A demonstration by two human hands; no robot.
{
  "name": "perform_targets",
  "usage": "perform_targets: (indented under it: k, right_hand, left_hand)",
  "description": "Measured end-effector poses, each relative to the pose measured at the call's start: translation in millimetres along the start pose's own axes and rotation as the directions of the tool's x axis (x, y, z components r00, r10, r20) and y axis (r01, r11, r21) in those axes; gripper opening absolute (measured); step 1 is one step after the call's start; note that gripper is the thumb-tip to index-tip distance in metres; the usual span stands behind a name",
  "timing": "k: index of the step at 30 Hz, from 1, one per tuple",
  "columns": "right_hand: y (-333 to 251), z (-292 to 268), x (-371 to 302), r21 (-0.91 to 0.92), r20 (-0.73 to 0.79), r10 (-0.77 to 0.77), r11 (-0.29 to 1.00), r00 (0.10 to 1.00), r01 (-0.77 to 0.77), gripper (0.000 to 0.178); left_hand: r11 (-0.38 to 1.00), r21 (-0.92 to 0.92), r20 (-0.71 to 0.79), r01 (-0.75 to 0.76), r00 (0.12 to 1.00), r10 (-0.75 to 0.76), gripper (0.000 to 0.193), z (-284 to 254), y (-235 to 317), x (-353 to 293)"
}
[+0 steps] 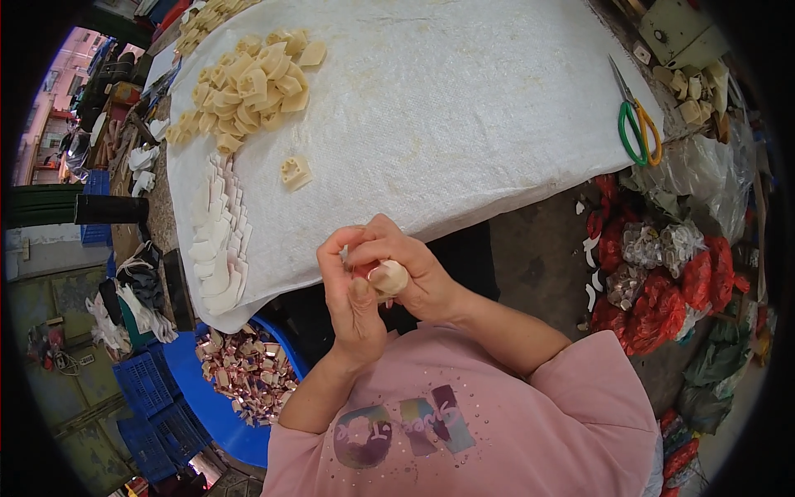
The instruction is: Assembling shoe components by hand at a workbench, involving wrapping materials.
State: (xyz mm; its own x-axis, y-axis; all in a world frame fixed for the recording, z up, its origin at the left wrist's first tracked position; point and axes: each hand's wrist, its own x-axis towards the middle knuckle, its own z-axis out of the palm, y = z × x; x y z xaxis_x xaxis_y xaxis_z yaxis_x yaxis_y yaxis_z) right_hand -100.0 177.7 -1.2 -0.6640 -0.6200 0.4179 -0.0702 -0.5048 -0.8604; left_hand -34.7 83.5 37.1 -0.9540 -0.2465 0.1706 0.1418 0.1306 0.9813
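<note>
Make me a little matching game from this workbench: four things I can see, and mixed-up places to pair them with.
Things:
1. Scissors
2. Pile of cream molded pieces
3. Shiny pinkish pieces
4. Small cream piece

Places:
A. Inside the blue tub
B. Held between the left hand and the right hand
C. Near the right edge of the white sheet
D. Heaped on the far left part of the white sheet

Pairs: 1-C, 2-D, 3-A, 4-B

Workshop: cloth-covered bench (414, 99) bearing heaped cream parts (248, 87) and scissors (633, 100); beside the bench, blue tub (222, 425) and plastic crates (147, 385).
</note>
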Motion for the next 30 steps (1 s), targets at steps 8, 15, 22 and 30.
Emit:
perform_targets:
  k: [8,15,22,30]
  right_hand:
    - [-1.6,18.1,-5.6,0.075,-0.184,-0.033,0.996,0.982,0.048,0.033]
    - [8.5,18.6,1.3,-0.156,-0.193,-0.099,0.985,0.976,0.069,0.035]
    - [-6.7,9.5,8.7,0.096,-0.102,0.318,0.946,0.943,-0.309,0.048]
    - [-31.1,12.7,39.0,-0.659,-0.101,0.318,0.688,0.943,-0.303,0.031]
  left_hand:
    - [0.99,-0.136,-0.165,0.035,0.985,-0.058,0.039,8.9,2.5,3.4]
    - [0.971,-0.231,-0.108,0.066,0.99,-0.093,0.043,-4.4,-7.8,3.3]
    - [0.683,-0.682,0.071,0.261,0.953,-0.294,0.073,-21.9,-5.3,13.1]
    - [0.925,0.261,0.102,-0.276,0.961,0.258,0.079,-46.1,-27.4,6.2]
